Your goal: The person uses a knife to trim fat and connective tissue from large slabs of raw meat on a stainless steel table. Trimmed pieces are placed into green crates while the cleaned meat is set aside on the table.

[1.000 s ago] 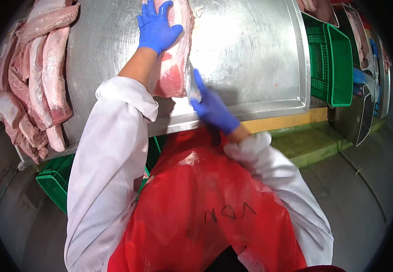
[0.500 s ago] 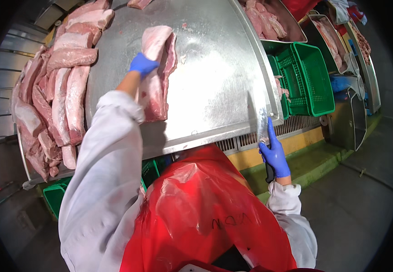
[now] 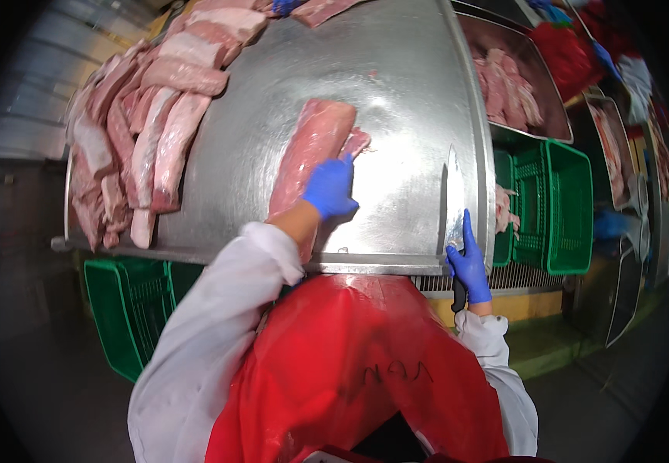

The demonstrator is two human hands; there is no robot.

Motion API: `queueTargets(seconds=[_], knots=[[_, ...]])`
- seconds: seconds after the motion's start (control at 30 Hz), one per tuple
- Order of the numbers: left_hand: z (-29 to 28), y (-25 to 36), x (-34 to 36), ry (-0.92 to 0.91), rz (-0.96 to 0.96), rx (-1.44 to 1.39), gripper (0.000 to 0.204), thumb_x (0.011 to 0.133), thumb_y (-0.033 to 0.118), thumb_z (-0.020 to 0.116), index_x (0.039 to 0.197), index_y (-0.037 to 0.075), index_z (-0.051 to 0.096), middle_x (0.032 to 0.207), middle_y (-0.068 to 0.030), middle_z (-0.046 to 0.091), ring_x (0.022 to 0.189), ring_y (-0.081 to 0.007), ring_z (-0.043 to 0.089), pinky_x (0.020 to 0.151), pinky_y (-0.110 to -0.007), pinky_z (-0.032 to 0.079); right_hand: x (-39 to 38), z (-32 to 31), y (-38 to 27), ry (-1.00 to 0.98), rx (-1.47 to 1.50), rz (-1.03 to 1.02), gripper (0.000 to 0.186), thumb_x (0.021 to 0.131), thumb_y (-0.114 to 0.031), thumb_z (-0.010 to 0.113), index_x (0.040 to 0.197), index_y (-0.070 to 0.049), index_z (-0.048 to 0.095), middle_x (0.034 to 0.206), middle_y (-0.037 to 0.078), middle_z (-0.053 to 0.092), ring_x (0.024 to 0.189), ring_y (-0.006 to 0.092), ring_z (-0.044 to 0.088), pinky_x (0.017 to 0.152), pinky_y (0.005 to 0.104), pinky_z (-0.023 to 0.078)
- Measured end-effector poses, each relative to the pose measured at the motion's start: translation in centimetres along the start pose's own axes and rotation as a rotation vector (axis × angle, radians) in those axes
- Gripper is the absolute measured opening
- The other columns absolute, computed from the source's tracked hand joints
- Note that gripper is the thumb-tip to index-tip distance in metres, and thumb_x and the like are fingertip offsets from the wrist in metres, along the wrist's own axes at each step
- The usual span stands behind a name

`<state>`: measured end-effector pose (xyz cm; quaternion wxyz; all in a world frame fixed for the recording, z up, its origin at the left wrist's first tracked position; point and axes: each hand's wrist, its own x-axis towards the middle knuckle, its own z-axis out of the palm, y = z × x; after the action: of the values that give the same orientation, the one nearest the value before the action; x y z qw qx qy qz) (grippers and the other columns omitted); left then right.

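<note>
one meat slab [image 3: 313, 143] now turned, left fingers [image 3: 340, 173] on it, grip unclear; right fingers [image 3: 468, 228] gripping knife [image 3: 455, 197]

Site type: meat-cutting room of a processing plant. The work surface is a raised-edge stainless-steel table [image 3: 242, 177]. Long slabs of raw meat [image 3: 184, 127] are stacked along its left side; 1 separate slab [image 3: 311, 147] lies mid-table. A long-bladed butcher's knife [image 3: 455, 204] is in use. Bulk handling equipment includes perforated green plastic crates [image 3: 569, 208] and a metal tub [image 3: 552, 108] containing cut meat. Protective clothing consists of a red apron [image 3: 334, 339], white sleeves [image 3: 203, 332] and blue gloves. Multiple workstations are indicated by a co-worker's gloved hand [image 3: 284, 6] at the table's far edge.
</note>
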<state>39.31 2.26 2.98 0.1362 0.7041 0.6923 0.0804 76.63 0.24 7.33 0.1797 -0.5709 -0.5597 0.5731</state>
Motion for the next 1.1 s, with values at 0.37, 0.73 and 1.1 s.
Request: queueTargets(seconds=[0.37,0.73,1.1], knots=[[-13.0,-10.0,-6.7,-0.01,-0.472,-0.994,0.015,0.087,0.015,0.062,0.097,0.005,0.068,0.085,-0.0004,0.065,0.075,-0.0114,0.059,0.069,-0.026,0.049,9.9,9.4,-3.0,-0.261,0.112,-0.202,0.084,0.09,0.0,0.052,0.159,-0.027,0.013,0.078,0.006,0.06,0.058,0.0105,0.057,0.054,0.026,0.05],[-13.8,-14.5,-11.6,0.317,-0.433,-1.309,0.023,0.087,0.004,0.049,0.104,0.0,0.064,0.09,-0.0051,0.064,0.08,-0.0129,0.059,0.073,-0.025,0.047,11.2,27.4,-9.5,-0.794,-0.576,-0.382,0.072,0.093,-0.022,0.05,0.157,-0.019,0.017,0.083,0.02,0.066,0.065,0.0254,0.064,0.069,0.0382,0.052],[-19.8,-13.4,-12.8,0.271,-0.215,-1.452,0.022,0.086,0.006,0.049,0.102,0.0,0.062,0.092,-0.0058,0.062,0.084,-0.0147,0.058,0.077,-0.028,0.047,9.9,31.8,-11.5,-0.513,-0.562,-0.602,0.077,0.089,-0.019,0.054,0.157,-0.02,0.017,0.083,0.028,0.066,0.074,0.0389,0.067,0.075,0.0442,0.052]])
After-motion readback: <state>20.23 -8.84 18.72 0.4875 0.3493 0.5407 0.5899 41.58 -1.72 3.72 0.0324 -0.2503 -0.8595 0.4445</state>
